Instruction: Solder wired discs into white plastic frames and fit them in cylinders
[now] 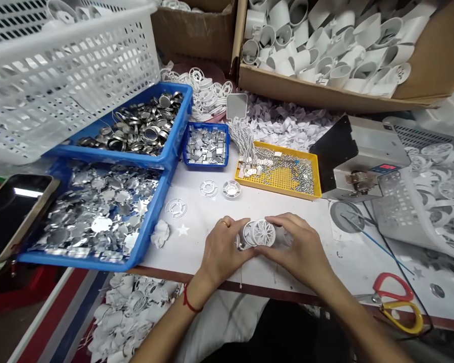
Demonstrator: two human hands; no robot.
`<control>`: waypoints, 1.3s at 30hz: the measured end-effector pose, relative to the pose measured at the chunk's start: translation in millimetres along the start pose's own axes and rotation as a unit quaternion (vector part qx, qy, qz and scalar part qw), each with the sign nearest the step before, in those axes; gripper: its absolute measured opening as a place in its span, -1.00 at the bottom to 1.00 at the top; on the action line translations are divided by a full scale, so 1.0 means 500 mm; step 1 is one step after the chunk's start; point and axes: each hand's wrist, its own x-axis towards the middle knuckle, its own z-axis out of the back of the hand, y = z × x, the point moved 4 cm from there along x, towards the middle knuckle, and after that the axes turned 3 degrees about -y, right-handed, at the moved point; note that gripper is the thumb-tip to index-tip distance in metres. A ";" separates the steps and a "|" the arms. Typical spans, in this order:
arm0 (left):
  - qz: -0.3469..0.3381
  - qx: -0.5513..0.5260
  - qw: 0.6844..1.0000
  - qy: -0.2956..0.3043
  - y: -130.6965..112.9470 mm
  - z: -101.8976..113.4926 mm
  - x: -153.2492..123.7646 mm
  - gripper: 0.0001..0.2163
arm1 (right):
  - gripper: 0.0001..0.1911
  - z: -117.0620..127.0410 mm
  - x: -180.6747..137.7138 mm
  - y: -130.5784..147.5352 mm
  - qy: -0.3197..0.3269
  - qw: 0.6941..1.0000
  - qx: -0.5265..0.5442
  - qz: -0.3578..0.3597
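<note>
Near the table's front edge, my left hand (222,250) has its fingers closed around a white plastic cylinder (246,235), which shows its round rim. Between thumb and fingers, my right hand (301,248) grips a round white spoked cap (264,233). The cap overlaps the cylinder's right side; whether it is seated on it I cannot tell. Thin cords hang below the hands. Just beyond lie a white spoked disc (208,188) and a round part with a metallic rim (231,189). Left of them is another flat white disc (176,207).
Blue trays hold shiny metal pieces (98,201) and round metal parts (147,123). A yellow tray (278,190) carries small hardware. Right of it stands a machine (374,146) with a red display. Scissors (391,300) lie at the front right. A cardboard box (325,91) holds white cylinders.
</note>
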 end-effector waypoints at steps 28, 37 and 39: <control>0.032 -0.143 0.989 -0.029 0.010 -0.005 -0.019 -0.48 | -0.57 -0.037 0.011 0.039 0.034 0.987 -0.153 -0.019; 0.148 -0.530 0.835 -0.026 0.010 0.062 -0.085 -0.69 | -0.31 -0.022 -0.005 0.023 0.006 0.994 -0.112 0.004; 0.162 -0.568 0.803 -0.071 -0.022 0.057 -0.083 -0.75 | -0.10 -0.004 -0.024 0.033 -0.009 0.998 -0.057 0.019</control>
